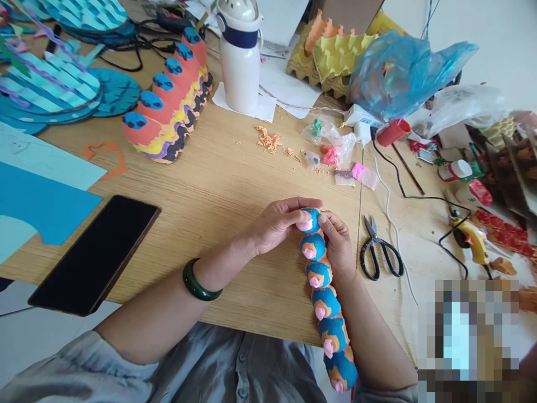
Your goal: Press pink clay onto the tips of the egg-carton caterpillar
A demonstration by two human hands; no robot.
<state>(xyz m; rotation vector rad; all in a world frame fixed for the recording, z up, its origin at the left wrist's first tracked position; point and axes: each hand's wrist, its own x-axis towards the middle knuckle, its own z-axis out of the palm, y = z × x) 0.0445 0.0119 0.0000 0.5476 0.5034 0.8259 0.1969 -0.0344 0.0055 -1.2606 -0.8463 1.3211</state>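
A long egg-carton strip (326,305) runs from between my hands down past the table's front edge. Its bumps are orange with blue caps, each with a small pink lump that looks like modelling clay. My left hand (279,224) grips the far bump, its thumb pressed on the pink lump there. On the other side, my right hand (339,243) pinches the same end between thumb and fingers. Black-handled scissors (380,249) lie open to the right of my right hand. A finished-looking red, yellow and black bumpy strip (170,103) with blue tops stands farther back.
A dark phone (96,254) and blue sheets (50,193) lie left. Behind are a white bottle (241,61), orange shavings (268,140), clay packets (331,151), a blue plastic bag (398,75) and egg trays (327,56). Cables and a yellow glue gun (472,238) lie right.
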